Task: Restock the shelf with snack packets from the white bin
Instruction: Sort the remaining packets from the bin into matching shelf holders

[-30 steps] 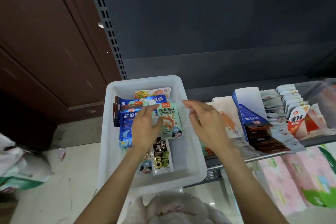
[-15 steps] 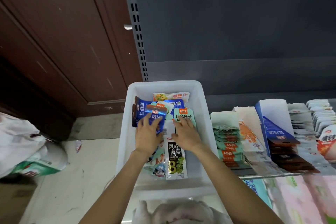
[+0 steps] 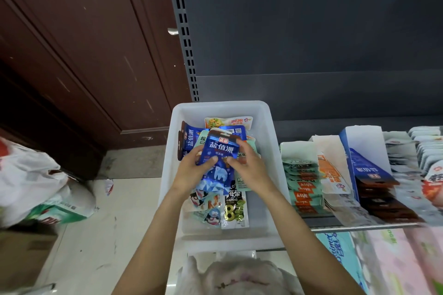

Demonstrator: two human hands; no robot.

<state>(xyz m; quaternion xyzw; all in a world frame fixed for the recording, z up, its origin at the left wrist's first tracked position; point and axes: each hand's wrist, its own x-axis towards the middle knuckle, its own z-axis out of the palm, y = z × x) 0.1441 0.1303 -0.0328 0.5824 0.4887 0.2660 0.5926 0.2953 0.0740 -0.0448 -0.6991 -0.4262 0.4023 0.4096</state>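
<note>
I have both hands in the white bin (image 3: pixel 272 151), which sits at the left end of the shelf (image 3: pixel 359 225), and the thing I am after, a blue snack packet (image 3: pixel 219 163), is raised a little above the heap of other packets. My left hand (image 3: pixel 191 175) pinches its left edge with the thumb on the printed face, and my right hand (image 3: pixel 249 170) closes on its right edge the same way, so both are clamped on the one packet. To do this step well, I judge I should keep the grip on the edges, not the belly, lift clear of the bin wall before swinging right, and match it to the blue display box (image 3: pixel 366 170) far right on the shelf, which seems to carry the same lettering. The foil looks slick, so a firm pinch matters. I would watch that no second packet rides up stuck behind it; I cannot tell whether I hold one packet or a few stacked, since my fingers behind it are hidden. The teal packets (image 3: pixel 242 182) under my right hand are mostly covered. The right end of the shelf is blurred and cut off, so how much room remains there is unclear.
</note>
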